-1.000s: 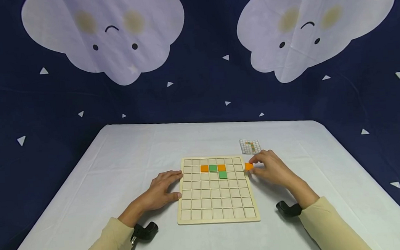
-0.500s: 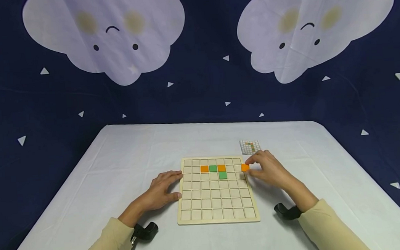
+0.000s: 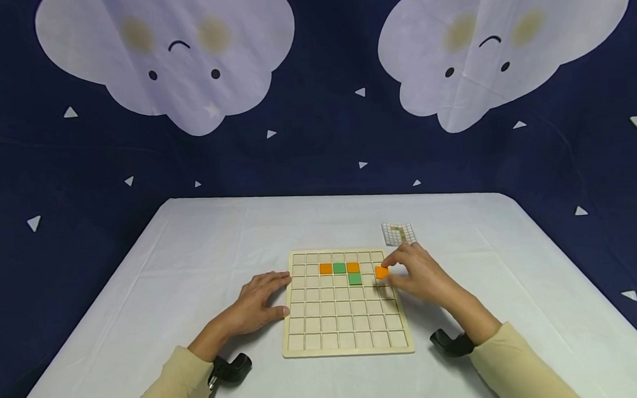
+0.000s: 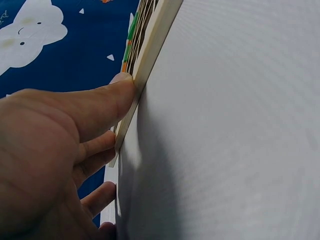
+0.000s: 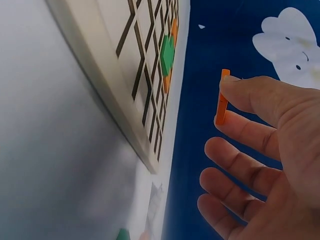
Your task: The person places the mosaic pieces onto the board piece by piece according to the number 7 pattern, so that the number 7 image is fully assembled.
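Observation:
A square wooden grid board (image 3: 336, 310) lies flat on the white-covered table. One row near its far side carries an orange tile (image 3: 326, 269), a green tile (image 3: 340, 268) and another orange tile (image 3: 352, 267); a second green tile (image 3: 355, 279) sits just below the right-hand one. My left hand (image 3: 254, 303) rests at the board's left edge, thumb and fingertips against the rim (image 4: 152, 52) in the left wrist view. Between thumb and index finger my right hand (image 3: 424, 278) pinches a thin orange square tile (image 5: 222, 100), above the board's right columns; its other fingers are loosely bent.
A small printed card (image 3: 399, 232) with a coloured grid pattern lies beyond the board's far right corner. At the bottom of the right wrist view, a green piece (image 5: 123, 234) shows on the table. A dark blue cloud-patterned backdrop (image 3: 316, 156) hangs behind the table.
My right hand has carried the orange tile leftward, from outside the board's right edge to over its right columns, and slightly nearer to me. The left hand and board have stayed still.

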A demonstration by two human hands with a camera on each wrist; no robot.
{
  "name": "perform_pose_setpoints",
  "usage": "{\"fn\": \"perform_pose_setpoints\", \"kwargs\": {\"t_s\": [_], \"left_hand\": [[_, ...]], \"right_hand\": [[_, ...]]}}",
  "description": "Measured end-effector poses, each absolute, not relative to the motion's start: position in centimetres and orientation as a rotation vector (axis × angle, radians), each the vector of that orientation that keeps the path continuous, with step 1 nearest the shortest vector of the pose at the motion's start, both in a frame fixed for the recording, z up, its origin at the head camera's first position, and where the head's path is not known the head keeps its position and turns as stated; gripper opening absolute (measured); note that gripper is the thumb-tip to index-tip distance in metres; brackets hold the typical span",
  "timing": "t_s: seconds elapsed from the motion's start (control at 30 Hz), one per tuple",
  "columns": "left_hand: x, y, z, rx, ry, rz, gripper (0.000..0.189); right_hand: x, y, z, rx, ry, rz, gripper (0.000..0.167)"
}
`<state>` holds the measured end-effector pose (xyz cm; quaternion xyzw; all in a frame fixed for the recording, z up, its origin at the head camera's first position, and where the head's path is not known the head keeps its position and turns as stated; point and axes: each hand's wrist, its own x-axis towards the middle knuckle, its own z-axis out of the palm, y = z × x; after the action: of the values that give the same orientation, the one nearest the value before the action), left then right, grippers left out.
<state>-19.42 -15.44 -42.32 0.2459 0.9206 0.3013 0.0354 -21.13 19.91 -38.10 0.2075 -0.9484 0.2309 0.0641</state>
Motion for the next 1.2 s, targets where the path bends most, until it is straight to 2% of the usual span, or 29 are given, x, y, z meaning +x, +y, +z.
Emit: {"fn": "perform_pose_setpoints", "kwargs": {"t_s": [1.2], "left_hand": [[-19.4, -15.5, -42.4, 0.769, 2.828, 0.925, 0.063]], "right_hand": [[-20.3, 16.2, -39.1, 0.68, -2.901, 0.85, 0.02]]}}
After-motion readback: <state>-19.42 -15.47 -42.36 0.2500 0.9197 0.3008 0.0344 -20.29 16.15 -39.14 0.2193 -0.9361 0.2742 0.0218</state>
